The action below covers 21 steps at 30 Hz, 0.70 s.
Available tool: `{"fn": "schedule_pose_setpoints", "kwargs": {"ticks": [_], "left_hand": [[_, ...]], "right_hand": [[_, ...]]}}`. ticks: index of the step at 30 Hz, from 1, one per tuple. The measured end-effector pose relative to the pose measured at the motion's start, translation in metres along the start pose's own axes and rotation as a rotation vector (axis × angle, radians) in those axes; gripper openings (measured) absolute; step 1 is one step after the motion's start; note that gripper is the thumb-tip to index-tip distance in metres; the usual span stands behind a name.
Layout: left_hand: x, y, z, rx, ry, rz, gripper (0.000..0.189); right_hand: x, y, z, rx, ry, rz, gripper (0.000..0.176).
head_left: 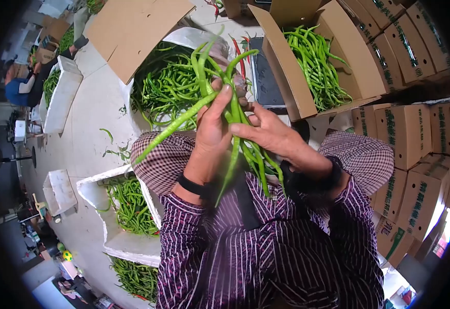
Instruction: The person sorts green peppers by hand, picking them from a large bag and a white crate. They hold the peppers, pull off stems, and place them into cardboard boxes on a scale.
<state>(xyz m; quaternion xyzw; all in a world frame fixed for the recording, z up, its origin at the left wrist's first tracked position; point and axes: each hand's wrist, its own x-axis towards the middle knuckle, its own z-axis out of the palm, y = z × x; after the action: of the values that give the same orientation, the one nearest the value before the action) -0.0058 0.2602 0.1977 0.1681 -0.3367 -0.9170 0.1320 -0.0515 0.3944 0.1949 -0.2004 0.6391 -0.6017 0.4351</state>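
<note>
Clock refs taken from the held bunch. Left grip (212, 123), bare hand: thumb pressed down on a loose bunch of long, slender green chili peppers (234, 110), pinching it, fingers mostly hidden behind. Right grip (271, 134): thumb over the same bunch, fingers curled round its 4 o'clock side, pinching too. Bunch is up in the air between the knees; most tips hang toward 6, one long pepper sticks out toward 8, some ends point to 12. Black bands on both wrists.

White foam box (130, 108) at 10 o'clock, heaped with green peppers. Flat brown cardboard panel (137, 33) over its far edge, between 10 and 11. Open brown cardboard carton (347, 56) at 2, green peppers lying inside. Dark flat plate (266, 77) just beside the carton, between 1 and 2; a few thin red peppers (241, 64) near it.

Second white foam box (119, 241), broken-edged, between 7 and 8, peppers inside; another green pepper pile (135, 275) at 7. Shallow white foam tray (60, 193) at 8 on the pale tiled floor (88, 116). Printed brown cartons (408, 134) stacked 2 to 4. Co-worker in blue (18, 91) well apart at 9.
</note>
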Motion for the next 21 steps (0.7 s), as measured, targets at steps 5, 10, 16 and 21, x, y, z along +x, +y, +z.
{"fn": "schedule_pose_setpoints", "kwargs": {"ticks": [5,10,16,21], "left_hand": [[0.003,0.000,0.002,0.093,0.028,0.030,0.034],[-0.002,0.010,0.011,0.319,-0.045,0.086,0.052],[-0.008,0.014,0.015,0.258,0.047,0.308,0.084],[-0.021,0.016,0.009,0.270,-0.018,0.327,0.036]], "right_hand": [[-0.005,-0.008,0.007,0.227,-0.097,-0.084,0.068],[-0.013,-0.024,0.006,0.233,-0.101,-0.077,0.055],[-0.009,-0.015,-0.001,0.017,0.129,-0.060,0.040],[-0.009,-0.009,-0.012,-0.419,0.397,-0.014,0.036]]}}
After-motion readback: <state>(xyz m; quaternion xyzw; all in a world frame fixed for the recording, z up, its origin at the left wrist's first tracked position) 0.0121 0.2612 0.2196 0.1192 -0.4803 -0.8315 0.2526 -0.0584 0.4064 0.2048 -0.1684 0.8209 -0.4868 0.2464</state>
